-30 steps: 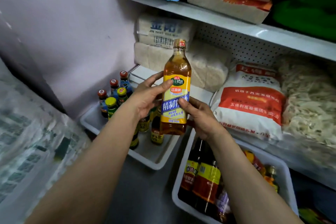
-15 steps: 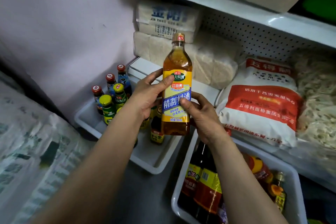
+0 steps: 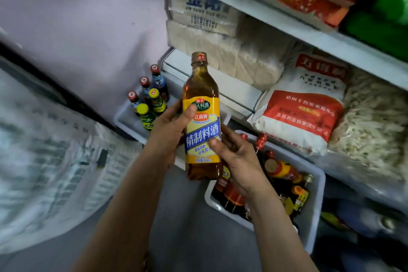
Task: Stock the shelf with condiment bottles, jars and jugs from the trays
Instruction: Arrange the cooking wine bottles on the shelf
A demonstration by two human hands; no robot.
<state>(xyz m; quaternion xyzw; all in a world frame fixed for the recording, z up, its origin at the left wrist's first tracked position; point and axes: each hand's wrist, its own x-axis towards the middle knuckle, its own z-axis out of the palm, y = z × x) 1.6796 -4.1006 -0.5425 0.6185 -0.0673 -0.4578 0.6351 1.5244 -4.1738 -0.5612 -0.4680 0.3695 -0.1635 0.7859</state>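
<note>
Both hands grip one cooking wine bottle: the left hand wraps its yellow label from the left, thumb across the front, and the right hand clasps the lower label from the right. The bottle stands upright in the air, above the gap between two white trays. The far-left tray holds small capped sauce bottles; the near-right tray holds dark bottles. On the shelf behind lie a red-and-white flour sack and pale packs.
</note>
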